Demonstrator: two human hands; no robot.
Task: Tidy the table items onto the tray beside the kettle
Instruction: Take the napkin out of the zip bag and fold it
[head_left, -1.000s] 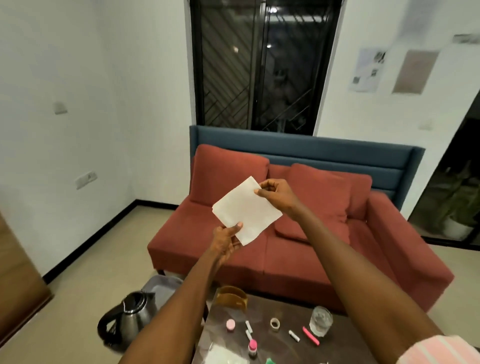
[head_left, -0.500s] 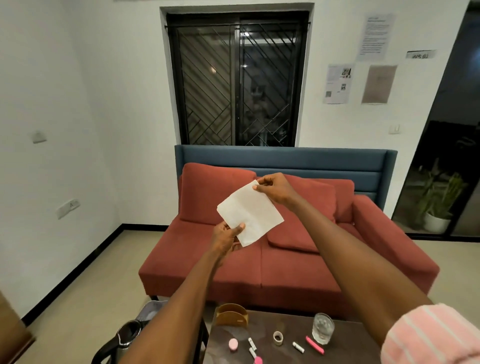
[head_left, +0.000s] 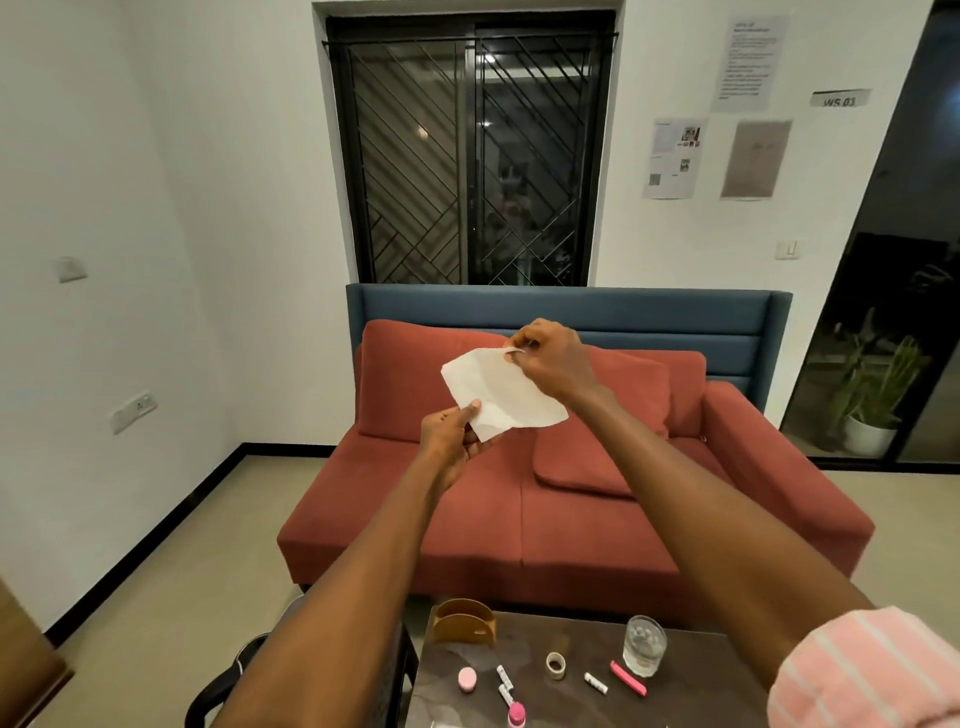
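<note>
Evidently little is tidied yet: the left hand (head_left: 449, 434) pinches the napkin's (head_left: 501, 392) near corner and the right hand (head_left: 553, 358) its far corner, held up in the air, while below both hands the small items remain on the table (head_left: 691, 696).

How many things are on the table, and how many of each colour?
Pink: 3, a round pot, a flat stick, a pink-capped bottle
White: 3, small tubes
Brown: 1, wooden holder
Beige: 1, tape roll
Clear: 1, glass
Total: 9 on the table, not counting something pale cut off at the bottom edge.
</note>
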